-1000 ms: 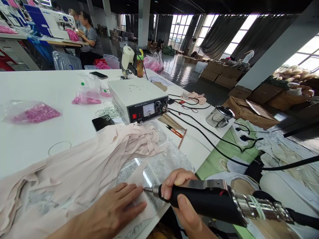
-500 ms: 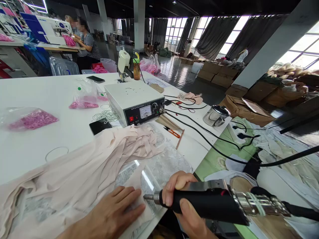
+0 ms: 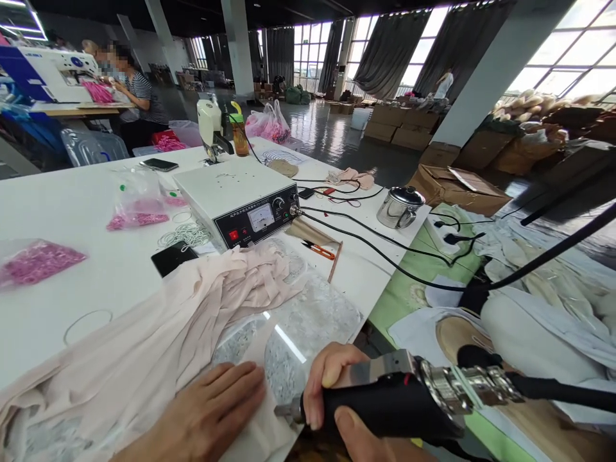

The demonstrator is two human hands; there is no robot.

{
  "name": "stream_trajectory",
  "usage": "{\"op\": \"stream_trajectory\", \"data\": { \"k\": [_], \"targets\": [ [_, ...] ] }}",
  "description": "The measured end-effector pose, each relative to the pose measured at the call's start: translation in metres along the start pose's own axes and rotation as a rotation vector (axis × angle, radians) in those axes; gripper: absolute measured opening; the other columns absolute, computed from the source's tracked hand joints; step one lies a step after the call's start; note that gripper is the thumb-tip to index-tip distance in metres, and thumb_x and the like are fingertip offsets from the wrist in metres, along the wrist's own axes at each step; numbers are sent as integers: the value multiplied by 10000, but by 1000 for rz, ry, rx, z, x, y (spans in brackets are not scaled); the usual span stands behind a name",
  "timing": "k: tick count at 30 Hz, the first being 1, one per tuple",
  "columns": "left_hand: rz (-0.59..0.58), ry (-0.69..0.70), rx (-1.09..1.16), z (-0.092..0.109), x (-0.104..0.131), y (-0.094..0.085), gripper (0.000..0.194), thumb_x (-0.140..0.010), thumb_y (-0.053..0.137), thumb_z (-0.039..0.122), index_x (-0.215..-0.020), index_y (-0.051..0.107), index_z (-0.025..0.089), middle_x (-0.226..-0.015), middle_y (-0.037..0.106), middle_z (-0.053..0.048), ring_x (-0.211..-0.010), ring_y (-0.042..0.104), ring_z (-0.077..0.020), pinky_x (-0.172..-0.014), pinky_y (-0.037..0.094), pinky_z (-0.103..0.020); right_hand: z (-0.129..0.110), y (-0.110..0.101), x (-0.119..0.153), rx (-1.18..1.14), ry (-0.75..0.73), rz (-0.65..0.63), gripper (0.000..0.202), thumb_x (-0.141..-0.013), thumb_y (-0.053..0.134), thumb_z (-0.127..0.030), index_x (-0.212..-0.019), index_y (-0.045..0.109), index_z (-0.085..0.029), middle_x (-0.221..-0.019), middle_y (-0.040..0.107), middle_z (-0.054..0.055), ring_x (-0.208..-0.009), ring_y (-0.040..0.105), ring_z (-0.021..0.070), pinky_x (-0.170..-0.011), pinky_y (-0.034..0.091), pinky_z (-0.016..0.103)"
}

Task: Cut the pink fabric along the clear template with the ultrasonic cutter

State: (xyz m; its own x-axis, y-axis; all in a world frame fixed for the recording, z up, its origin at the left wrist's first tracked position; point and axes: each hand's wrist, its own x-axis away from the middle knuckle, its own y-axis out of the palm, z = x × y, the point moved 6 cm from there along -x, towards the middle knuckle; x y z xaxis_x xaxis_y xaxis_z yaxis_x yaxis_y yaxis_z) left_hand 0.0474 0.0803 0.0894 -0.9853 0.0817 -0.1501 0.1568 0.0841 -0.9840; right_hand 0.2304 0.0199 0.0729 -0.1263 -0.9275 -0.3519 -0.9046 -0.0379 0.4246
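Crumpled heap of thin pale pink fabric (image 3: 187,321): it is lying left of and beyond our hands.
Left hand (image 3: 205,404): we are pressing it flat, fingers outstretched, on a smooth pale pink cloth piece (image 3: 272,430).
Tapered grey metal tip (image 3: 289,409): it is pointing left, just beside that hand, the nearer one; contact with the cloth we cannot tell.
Right hand (image 3: 330,366): we are gripping the long black cylindrical tool (image 3: 394,401), its axis running left to right.

Sewing workshop: sewing machine (image 3: 62,72) past far edge of worktop (image 3: 33,208), left; cartons (image 3: 412,136) past right edge; fabric (image 3: 158,330) along near edge.
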Motion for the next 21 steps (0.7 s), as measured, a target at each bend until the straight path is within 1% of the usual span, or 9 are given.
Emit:
{"op": "stream_trajectory", "data": {
  "k": [3,6,11,12,14,16,17,19,21],
  "targets": [
    [-39,14,-43,-4,2,7,550,-926,414,22,-1430,554,190,-1461,580,-65,-1309,570,-243,-1024,499,-366,-19,10,4,52,-104,166,210,-883,683,-431,-962,588,-261,-833,633,6,-460,568,84,-472,517,252],
    [-48,13,-60,-7,4,12,543,-936,455,68,-1451,541,219,-1477,566,-53,-1327,555,-243,-1040,489,-356,-25,16,2,63,-73,188,192,-879,689,-407,-981,597,-274,-835,628,2,-502,582,94,-528,528,264],
    [9,-5,-46,-10,4,13,443,-1016,442,149,-1433,564,236,-1458,585,-46,-1311,564,-225,-1051,475,-323,-30,21,-5,-94,-3,-56,210,-852,716,-417,-961,597,-284,-820,615,-1,-501,587,115,-488,510,268],
    [13,-8,-37,-10,3,13,437,-1019,439,151,-1427,570,239,-1456,587,-44,-1309,566,-222,-1055,472,-319,-34,14,-5,-36,-21,52,192,-875,686,-407,-991,588,-289,-843,616,4,-525,586,113,-528,518,279],
    [12,-14,-22,-10,2,11,454,-1004,448,133,-1427,569,248,-1457,586,-38,-1306,569,-220,-1057,473,-319,-39,13,-7,161,38,120,149,-909,639,-357,-1022,575,-285,-852,624,28,-678,643,166,-650,551,336],
    [5,-17,-18,-9,2,9,488,-977,461,110,-1434,561,249,-1463,581,-35,-1298,577,-225,-1044,487,-326,-44,16,-9,243,-24,148,120,-929,610,-371,-1000,554,-292,-837,616,19,-658,630,162,-633,539,330],
    [1,-18,-19,-9,1,8,500,-966,465,103,-1437,556,244,-1465,578,-37,-1294,581,-230,-1035,495,-332,-45,16,-10,240,-104,182,135,-931,601,-403,-992,544,-296,-819,601,6,-608,606,147,-592,522,312],
    [-4,-31,-9,-8,1,7,492,-965,464,99,-1428,561,232,-1463,579,-46,-1289,584,-240,-1017,508,-344,-36,14,-12,218,-190,225,156,-927,600,-426,-983,533,-296,-816,579,-6,-556,575,130,-547,497,296],
    [-14,-49,23,-7,1,8,458,-981,458,106,-1406,577,228,-1455,586,-52,-1291,580,-243,-1015,508,-352,-18,9,-13,192,-179,236,210,-905,618,-459,-976,517,-290,-844,579,1,-549,570,127,-548,505,308]
  ]
}}
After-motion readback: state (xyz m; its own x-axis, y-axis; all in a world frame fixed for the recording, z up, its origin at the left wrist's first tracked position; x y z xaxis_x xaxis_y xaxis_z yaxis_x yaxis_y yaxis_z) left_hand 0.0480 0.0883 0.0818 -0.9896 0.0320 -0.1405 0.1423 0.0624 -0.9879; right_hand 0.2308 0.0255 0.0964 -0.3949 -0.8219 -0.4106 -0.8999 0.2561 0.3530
